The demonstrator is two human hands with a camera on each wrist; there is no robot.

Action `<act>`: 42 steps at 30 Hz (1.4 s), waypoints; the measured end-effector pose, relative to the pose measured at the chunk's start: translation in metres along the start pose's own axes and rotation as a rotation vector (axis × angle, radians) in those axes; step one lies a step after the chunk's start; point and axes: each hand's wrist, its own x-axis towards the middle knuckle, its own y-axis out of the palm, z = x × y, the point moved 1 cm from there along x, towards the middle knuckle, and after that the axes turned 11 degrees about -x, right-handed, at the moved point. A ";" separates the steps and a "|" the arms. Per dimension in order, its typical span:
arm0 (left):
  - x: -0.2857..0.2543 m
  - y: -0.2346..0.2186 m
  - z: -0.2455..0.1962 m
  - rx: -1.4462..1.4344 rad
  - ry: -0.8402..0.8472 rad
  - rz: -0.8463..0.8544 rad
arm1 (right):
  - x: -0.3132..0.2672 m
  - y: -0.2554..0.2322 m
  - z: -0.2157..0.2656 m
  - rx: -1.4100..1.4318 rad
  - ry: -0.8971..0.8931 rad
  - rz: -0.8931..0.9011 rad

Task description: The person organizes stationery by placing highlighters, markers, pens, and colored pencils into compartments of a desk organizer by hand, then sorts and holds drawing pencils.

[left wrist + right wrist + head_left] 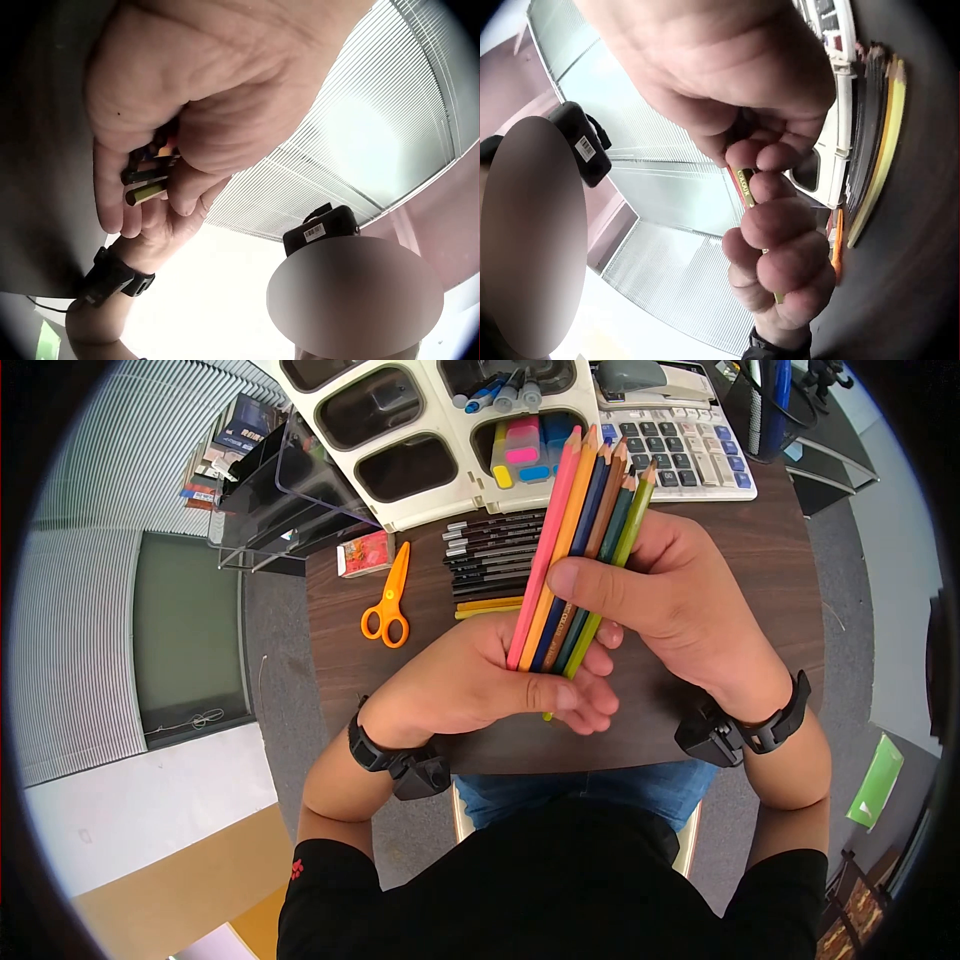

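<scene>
A fanned bundle of several coloured pencils, with a pink pencil point(545, 545) at its left side and a light green pencil point(632, 520) at its right, is held tips up above the table. The left hand point(490, 678) grips the lower ends, thumb across them. Higher up, the right hand point(670, 595) pinches the bundle, its thumb on the front and its other fingers partly hidden behind. In the left wrist view the pencil ends point(146, 193) stick out between the left hand's point(210, 97) thumb and fingers. The right wrist view shows both hands' fingers close together round the bundle.
Dark pencils point(495, 560) and yellow ones lie in a row on the table point(430, 705) behind the hands. Orange scissors point(390, 600) and a small red box point(366, 554) are at the left. A white organizer point(400, 510) and a calculator point(735, 485) stand at the back.
</scene>
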 end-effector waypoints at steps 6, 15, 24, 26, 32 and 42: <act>-0.012 -0.007 -0.015 0.066 0.146 -0.045 | 0.000 -0.006 0.012 0.024 -0.170 0.009; -0.017 -0.020 -0.033 0.036 0.528 -0.135 | -0.009 -0.008 -0.008 -1.271 -0.324 0.062; -0.013 -0.017 -0.029 -0.003 0.498 -0.107 | -0.009 -0.010 -0.009 -1.480 -0.378 0.012; -0.014 -0.018 -0.030 0.006 0.504 -0.107 | -0.009 -0.011 -0.009 -1.506 -0.385 0.031; -0.016 -0.020 -0.035 0.111 0.537 -0.196 | -0.009 -0.009 0.005 -1.413 -0.607 -0.007; -0.017 -0.009 -0.040 0.343 0.298 -0.404 | -0.011 -0.016 0.038 -0.476 0.034 -0.134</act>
